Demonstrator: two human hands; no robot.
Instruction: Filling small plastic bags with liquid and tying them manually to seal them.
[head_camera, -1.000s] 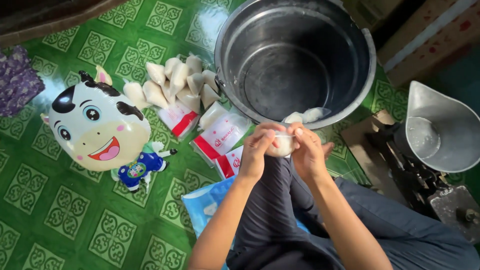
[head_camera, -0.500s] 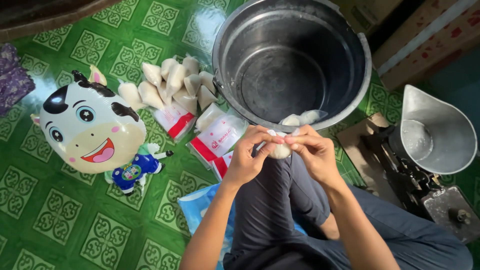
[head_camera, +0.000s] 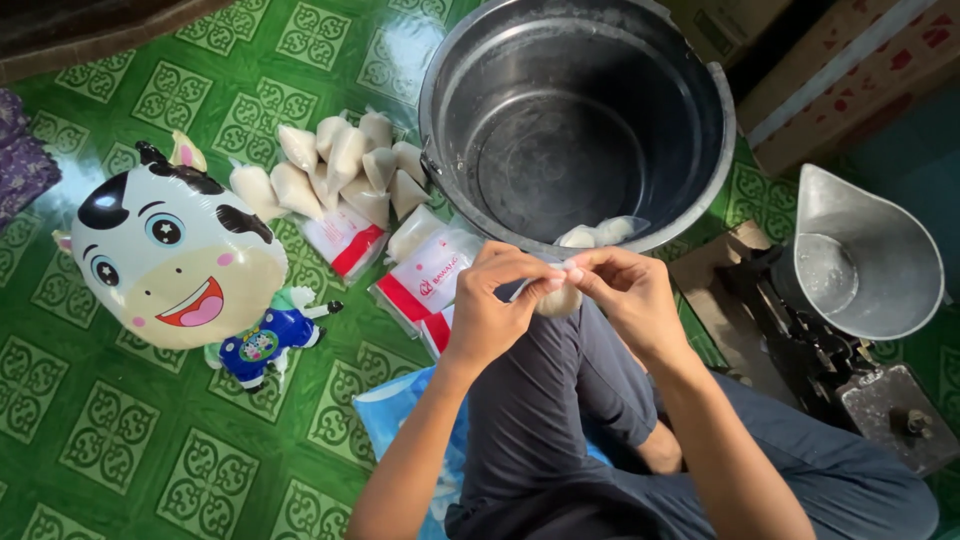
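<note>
Both of my hands meet over my raised knee on one small clear bag of white powder (head_camera: 559, 298). My left hand (head_camera: 497, 305) pinches the bag's top from the left, and my right hand (head_camera: 622, 292) pinches it from the right, fingertips touching at the neck. Just beyond my hands stands a large grey metal bucket (head_camera: 450, 90), with a couple of filled bags (head_camera: 598, 234) resting at its near rim. Several tied white bags (head_camera: 335, 160) lie in a heap on the green floor left of the bucket.
Red-and-white flat packets (head_camera: 420, 282) lie between the heap and my knee. A cow-shaped foil balloon (head_camera: 175, 262) rests at the left. A metal scoop pan on a dark scale (head_camera: 860, 262) stands at the right, cardboard boxes (head_camera: 830, 70) behind it. A blue bag (head_camera: 395, 420) lies under my left arm.
My hands have drawn slightly lower and nearer with the small bag, and the fingers have shifted at its neck. The view has drifted a little to the right.
</note>
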